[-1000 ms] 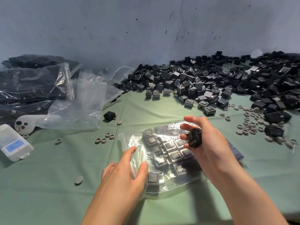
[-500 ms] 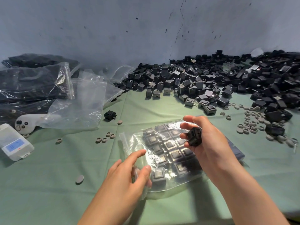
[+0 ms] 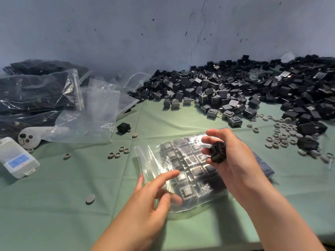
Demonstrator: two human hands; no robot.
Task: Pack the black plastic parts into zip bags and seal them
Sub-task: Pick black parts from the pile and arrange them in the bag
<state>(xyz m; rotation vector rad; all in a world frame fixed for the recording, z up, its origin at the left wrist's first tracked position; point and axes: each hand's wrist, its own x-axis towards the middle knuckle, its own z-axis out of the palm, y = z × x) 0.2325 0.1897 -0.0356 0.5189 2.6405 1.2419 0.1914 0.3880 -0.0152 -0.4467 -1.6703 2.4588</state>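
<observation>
The right hand's (image 3: pixel 235 165) grip grasps a black part (image 3: pixel 218 153) above the half-filled zip bag (image 3: pixel 188 171) lying on the tabletop (image 3: pixel 63 205). The left hand's (image 3: pixel 145 200) grip is released, fingers spread at the bag's mouth.

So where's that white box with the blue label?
In the head view, the white box lies at the far left of the green cloth, just in front of a grey controller and the filled bags, well left of the left hand.

Left hand (image 3: pixel 154 196): forearm enters from lower centre, fingers spread and loosely extended, index foremost, outline blurred. Right hand (image 3: pixel 235 160): raised, palm turned leftward, thumb and fingertips curled round a black part (image 3: pixel 218 153). Both forearms bare.
</observation>
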